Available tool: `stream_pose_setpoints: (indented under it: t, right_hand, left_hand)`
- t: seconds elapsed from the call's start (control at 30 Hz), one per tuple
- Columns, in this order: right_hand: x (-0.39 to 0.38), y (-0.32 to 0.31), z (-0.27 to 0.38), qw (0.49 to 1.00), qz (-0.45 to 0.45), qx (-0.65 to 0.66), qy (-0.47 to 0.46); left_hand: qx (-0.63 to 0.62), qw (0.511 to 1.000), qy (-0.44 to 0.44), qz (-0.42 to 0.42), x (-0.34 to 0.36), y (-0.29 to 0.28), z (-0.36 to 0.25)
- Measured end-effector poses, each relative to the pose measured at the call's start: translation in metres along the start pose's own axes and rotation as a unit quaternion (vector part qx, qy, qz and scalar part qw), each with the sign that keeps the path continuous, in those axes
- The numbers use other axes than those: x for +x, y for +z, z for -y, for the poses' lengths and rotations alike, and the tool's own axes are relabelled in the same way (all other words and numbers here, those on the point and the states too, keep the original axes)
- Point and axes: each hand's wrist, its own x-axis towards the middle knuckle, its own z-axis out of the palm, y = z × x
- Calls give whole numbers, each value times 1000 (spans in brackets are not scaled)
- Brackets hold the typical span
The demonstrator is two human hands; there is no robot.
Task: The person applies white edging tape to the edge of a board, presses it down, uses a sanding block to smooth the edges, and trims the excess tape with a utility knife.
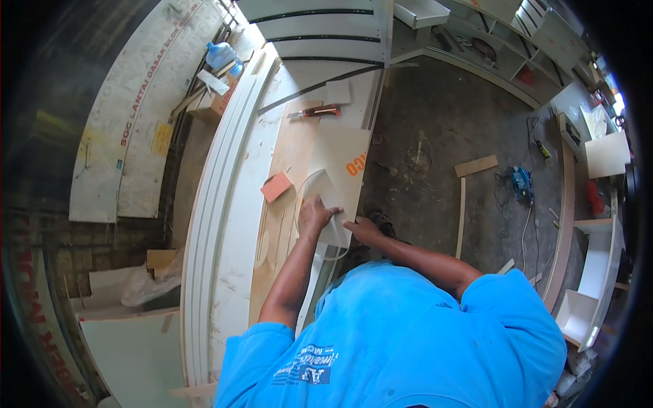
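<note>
A small white panel lies over the board on the workbench, just in front of me. My left hand rests on the panel, its fingers bent against it and its thumb stretched to the right. At the panel's right edge my right hand pinches with the fingertips. A thin pale strip curves in a loop around the left side of the panel and below it. Just beyond my left hand sits an orange-pink block. Farther up the board lies a red and black utility knife.
A long brown board and pale sheet cover the bench. To the right, a blue power tool with its cord and wooden strips lie on the floor. Left stand large panels and a blue water bottle.
</note>
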Motion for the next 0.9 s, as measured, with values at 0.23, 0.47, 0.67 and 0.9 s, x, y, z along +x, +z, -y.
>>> stream_pose_setpoints:
  t: [0.23, 0.47, 0.67, 0.9]
  right_hand:
    - [-10, -55, -97, 990, -116, -8, 79]
    - [12, -166, -133, 953, -276, 119, 50]
    - [136, -193, 12, 933, -342, -107, -43]
    - [257, -155, 132, 905, -229, -248, -257]
  left_hand:
    - [-100, 994, 25, -22, -27, -5, 2]
    - [-279, 951, -30, -129, -84, -5, 43]
    - [-226, 921, -184, -258, -113, -2, 68]
    - [-102, 929, -141, -327, -50, -10, 38]
